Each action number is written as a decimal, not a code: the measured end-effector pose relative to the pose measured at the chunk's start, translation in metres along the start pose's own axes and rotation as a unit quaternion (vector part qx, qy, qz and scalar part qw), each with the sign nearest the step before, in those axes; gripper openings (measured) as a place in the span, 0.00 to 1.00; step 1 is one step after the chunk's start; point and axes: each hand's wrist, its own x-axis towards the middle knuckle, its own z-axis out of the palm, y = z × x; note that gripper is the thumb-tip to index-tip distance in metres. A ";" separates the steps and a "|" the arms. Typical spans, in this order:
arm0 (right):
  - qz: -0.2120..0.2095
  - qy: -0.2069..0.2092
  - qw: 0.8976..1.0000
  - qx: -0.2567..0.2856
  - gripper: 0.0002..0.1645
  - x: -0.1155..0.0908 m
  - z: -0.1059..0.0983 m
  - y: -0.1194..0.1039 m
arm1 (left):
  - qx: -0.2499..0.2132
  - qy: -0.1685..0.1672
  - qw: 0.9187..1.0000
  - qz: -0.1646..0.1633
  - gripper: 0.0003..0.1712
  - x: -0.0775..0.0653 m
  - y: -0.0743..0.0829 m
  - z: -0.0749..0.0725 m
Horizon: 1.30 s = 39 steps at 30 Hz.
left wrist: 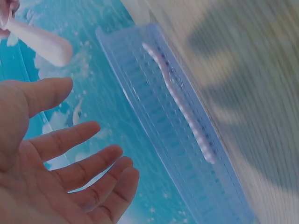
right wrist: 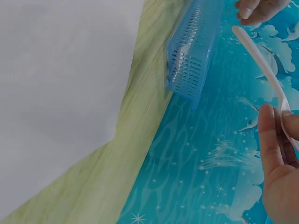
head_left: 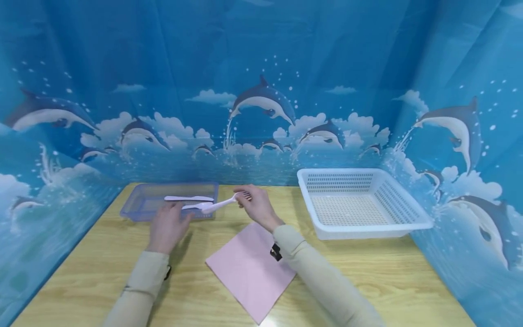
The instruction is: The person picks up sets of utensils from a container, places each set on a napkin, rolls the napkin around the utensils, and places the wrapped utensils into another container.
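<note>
Right hand [head_left: 258, 208] pinches pale utensil [head_left: 222, 203] by one end; free end points toward left hand [head_left: 168, 228], empty, fingers parted, near blue basket [head_left: 140, 215] on counter [head_left: 400, 281].

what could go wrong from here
The right hand holds the fork near one end, so its long, unsupported handle might tip or slip. The left hand is open and holds nothing, so it may not catch a drop in time. If the fork dips, its free end could knock the blue basket.
</note>
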 end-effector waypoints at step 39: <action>0.248 -0.012 0.959 0.134 0.18 -0.014 -0.021 0.024 | -0.034 -0.167 0.967 0.191 0.21 -0.049 0.074 0.038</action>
